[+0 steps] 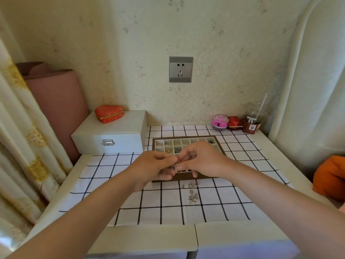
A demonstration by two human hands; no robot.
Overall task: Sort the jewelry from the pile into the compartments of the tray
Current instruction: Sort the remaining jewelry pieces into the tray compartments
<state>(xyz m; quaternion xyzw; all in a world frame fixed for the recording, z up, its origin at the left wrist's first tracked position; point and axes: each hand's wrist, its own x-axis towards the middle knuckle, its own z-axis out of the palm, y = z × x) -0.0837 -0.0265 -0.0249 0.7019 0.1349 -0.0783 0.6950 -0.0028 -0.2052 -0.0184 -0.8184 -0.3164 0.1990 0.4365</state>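
Head view.

Task items: the tray (pixel 183 177) has a brown frame and a grid of cream compartments. It lies flat on the checked cloth (pixel 149 212), toward the wall. Some compartments hold items: gold pieces (pixel 168 151) and dark pieces (pixel 178 150) in the second row, and red pieces (pixel 183 171) in the front row. The pile (pixel 192 194) is a loose scatter of small silvery items on the cloth, just in front of the tray's near edge.

Hands: the left hand (pixel 155 169) and right hand (pixel 203 161) meet above the tray's front half. The fingertips of both are curled in and pinch one small silver piece (pixel 177 164), which is too small to identify. The remaining fingers are loosely bent.

Obstruction: both hands cover the tray's middle and most of its front rows.

Surroundings: a white jewelry box (pixel 112 131) sits left of the tray with a red heart-shaped case (pixel 109 114) on its lid. At the back right are a pink ball (pixel 220 122), a red box (pixel 234 123) and a plastic cup (pixel 253 118) with a straw. A wall socket (pixel 180 69) is above, a curtain (pixel 28 137) at left and an orange object (pixel 330 176) at right.
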